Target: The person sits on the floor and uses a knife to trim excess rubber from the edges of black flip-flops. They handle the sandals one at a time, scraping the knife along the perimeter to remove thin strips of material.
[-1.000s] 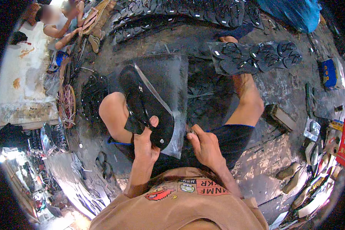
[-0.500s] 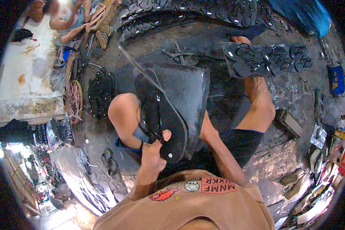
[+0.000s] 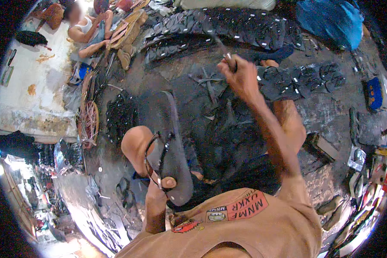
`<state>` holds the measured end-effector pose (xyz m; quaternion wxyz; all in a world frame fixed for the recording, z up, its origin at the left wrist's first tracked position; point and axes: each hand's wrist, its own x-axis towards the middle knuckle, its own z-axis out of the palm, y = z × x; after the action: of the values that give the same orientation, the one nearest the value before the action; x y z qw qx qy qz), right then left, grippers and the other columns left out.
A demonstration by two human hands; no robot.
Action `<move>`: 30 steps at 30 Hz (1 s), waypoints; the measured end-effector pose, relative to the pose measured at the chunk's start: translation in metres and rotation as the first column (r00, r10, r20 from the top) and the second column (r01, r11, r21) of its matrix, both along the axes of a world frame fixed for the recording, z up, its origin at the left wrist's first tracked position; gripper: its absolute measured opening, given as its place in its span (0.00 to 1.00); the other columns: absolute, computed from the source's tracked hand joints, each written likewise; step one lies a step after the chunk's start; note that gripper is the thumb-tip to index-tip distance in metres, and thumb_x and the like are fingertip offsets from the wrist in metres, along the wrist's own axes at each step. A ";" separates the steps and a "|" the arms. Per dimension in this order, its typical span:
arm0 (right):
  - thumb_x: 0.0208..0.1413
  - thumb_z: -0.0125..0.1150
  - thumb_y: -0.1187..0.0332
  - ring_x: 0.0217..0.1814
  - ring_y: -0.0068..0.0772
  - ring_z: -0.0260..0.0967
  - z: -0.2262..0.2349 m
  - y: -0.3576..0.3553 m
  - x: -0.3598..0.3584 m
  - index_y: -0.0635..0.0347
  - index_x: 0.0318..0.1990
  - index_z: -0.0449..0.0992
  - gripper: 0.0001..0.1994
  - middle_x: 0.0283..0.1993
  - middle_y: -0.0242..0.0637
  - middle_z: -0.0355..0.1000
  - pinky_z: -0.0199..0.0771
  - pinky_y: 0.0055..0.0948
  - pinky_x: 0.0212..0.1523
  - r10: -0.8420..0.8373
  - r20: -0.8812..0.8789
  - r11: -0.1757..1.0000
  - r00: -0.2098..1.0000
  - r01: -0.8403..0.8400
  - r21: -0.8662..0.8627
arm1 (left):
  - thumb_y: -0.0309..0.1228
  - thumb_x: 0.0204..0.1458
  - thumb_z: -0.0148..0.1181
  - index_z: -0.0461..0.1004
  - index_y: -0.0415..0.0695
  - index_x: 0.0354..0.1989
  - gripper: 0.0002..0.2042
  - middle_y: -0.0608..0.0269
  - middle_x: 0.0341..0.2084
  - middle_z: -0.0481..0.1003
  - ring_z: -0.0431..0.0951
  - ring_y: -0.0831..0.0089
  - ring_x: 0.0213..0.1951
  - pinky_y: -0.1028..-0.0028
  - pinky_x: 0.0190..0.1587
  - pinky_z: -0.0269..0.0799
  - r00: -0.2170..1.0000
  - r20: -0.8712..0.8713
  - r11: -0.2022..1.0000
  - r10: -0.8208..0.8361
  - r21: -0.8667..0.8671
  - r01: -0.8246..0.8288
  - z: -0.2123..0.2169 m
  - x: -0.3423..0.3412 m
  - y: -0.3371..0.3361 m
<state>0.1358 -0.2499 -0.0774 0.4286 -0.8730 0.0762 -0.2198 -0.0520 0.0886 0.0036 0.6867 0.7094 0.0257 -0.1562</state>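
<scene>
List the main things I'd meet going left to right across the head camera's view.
Coiled pinkish strips, heap of glossy black pieces, long dark-grey strapped sandal, slim dark hand tool, flat black sandals in two rows, blue yellow-marked boxy package.

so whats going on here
A person's left hand grips a black sandal by its near end, thumb on top. The right hand is out ahead, apart from the sandal, holding a slim tool, blurred but perhaps a knife. Rows of black sandals lie beyond.
</scene>
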 end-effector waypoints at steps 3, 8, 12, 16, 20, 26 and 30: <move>0.66 0.65 0.54 0.26 0.21 0.72 0.067 0.075 -0.093 0.61 0.45 0.82 0.17 0.28 0.29 0.76 0.69 0.26 0.25 0.247 -0.032 0.591 0.969 -0.124 0.797 | 0.26 0.56 0.68 0.70 0.40 0.63 0.25 0.59 0.53 0.78 0.78 0.68 0.54 0.64 0.59 0.75 0.959 0.183 0.954 -0.217 0.250 0.168 -0.034 -0.002 0.000; 0.59 0.74 0.60 0.27 0.12 0.62 0.059 0.068 -0.149 0.64 0.41 0.83 0.14 0.27 0.19 0.73 0.63 0.22 0.28 -0.027 0.001 0.639 1.000 0.016 0.769 | 0.26 0.58 0.67 0.70 0.38 0.64 0.25 0.60 0.55 0.78 0.77 0.68 0.56 0.65 0.63 0.71 0.918 0.050 0.904 -0.394 0.198 0.378 -0.001 0.026 -0.025; 0.61 0.72 0.66 0.28 0.12 0.59 0.074 0.100 -0.176 0.66 0.41 0.83 0.11 0.28 0.17 0.68 0.62 0.20 0.31 0.053 -0.018 0.747 0.998 -0.028 0.664 | 0.33 0.61 0.67 0.74 0.36 0.59 0.21 0.62 0.50 0.80 0.78 0.71 0.51 0.69 0.57 0.73 0.979 -0.040 0.979 -0.202 -0.042 0.201 0.029 0.062 -0.043; 0.62 0.69 0.67 0.26 0.14 0.60 0.081 0.093 -0.195 0.62 0.57 0.77 0.18 0.26 0.23 0.68 0.61 0.22 0.27 0.042 -0.012 0.869 0.999 -0.031 0.493 | 0.44 0.61 0.67 0.78 0.36 0.52 0.23 0.65 0.40 0.82 0.80 0.75 0.41 0.72 0.47 0.76 0.964 -0.142 0.969 -0.223 0.079 0.236 0.054 0.070 -0.041; 0.71 0.49 0.66 0.21 0.22 0.62 0.049 0.078 -0.260 0.61 0.54 0.75 0.13 0.20 0.30 0.64 0.62 0.28 0.24 0.305 -0.151 0.899 0.941 -0.232 0.371 | 0.50 0.63 0.62 0.76 0.39 0.52 0.24 0.62 0.40 0.82 0.81 0.71 0.39 0.71 0.46 0.76 0.914 -0.323 0.966 -0.244 0.004 0.259 0.065 0.064 -0.014; 0.65 0.58 0.60 0.35 0.66 0.77 0.023 0.095 -0.352 0.59 0.49 0.74 0.13 0.31 0.58 0.76 0.75 0.56 0.36 0.447 -0.497 0.880 0.744 -0.269 0.391 | 0.53 0.63 0.61 0.76 0.40 0.52 0.26 0.63 0.40 0.82 0.81 0.72 0.39 0.72 0.45 0.77 0.904 -0.358 0.962 -0.233 0.051 0.268 0.054 0.057 -0.004; 0.67 0.56 0.56 0.37 0.68 0.76 0.032 0.086 -0.332 0.58 0.47 0.73 0.14 0.32 0.58 0.76 0.74 0.56 0.36 0.450 -0.526 0.883 0.721 -0.271 0.384 | 0.51 0.64 0.62 0.76 0.40 0.52 0.24 0.64 0.41 0.81 0.80 0.73 0.42 0.73 0.50 0.74 0.897 -0.356 0.961 -0.263 -0.017 0.275 0.045 0.060 -0.007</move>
<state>-0.1962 -0.1643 -0.0455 0.5354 -0.8246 0.0653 0.1706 0.0083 0.0820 0.0490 0.6306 0.6777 0.0533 -0.3745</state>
